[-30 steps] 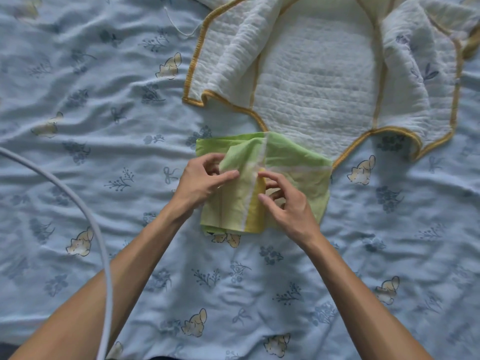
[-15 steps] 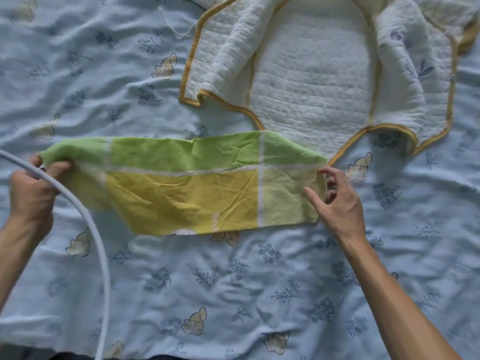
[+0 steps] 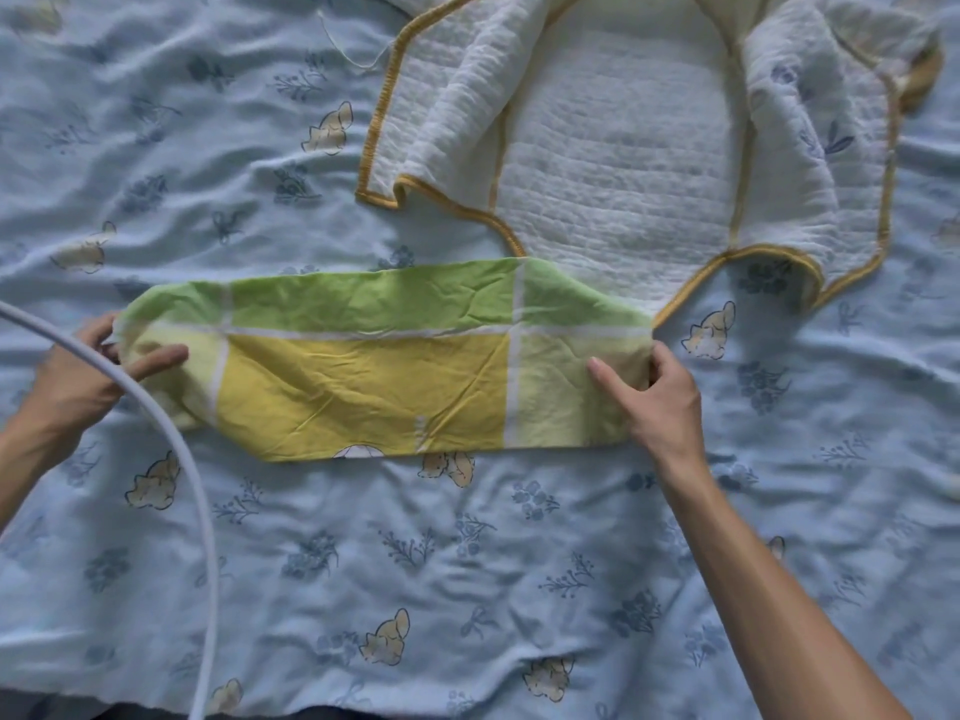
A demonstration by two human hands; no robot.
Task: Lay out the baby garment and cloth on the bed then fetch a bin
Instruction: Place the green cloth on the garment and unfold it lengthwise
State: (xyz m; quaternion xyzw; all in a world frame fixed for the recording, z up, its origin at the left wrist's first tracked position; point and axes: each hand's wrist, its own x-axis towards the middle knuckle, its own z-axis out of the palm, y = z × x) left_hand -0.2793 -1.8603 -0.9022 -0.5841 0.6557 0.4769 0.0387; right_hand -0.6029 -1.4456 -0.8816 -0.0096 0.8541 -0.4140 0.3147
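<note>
A green and yellow checked cloth [image 3: 374, 371] lies stretched out as a long strip across the middle of the bed. My left hand [image 3: 78, 376] pinches its left end, thumb on top of the fabric. My right hand [image 3: 654, 397] pinches its right end, with the thumb lying on the cloth. Just beyond it, at the top right, the white quilted baby garment [image 3: 613, 148] with mustard-yellow trim lies open, its side flaps partly folded inward. The cloth's upper right corner overlaps the garment's lower tip.
The bed is covered by a wrinkled light blue sheet [image 3: 467, 563] printed with rabbits and flowers. A white cable [image 3: 192, 491] curves across the lower left, in front of my left hand. The bed's near edge [image 3: 104, 709] shows at the bottom left.
The folded cloth was pulled open sideways, my left hand drawing its end far to the left. Since then the strip has settled flatter and both thumbs now lie on top of it.
</note>
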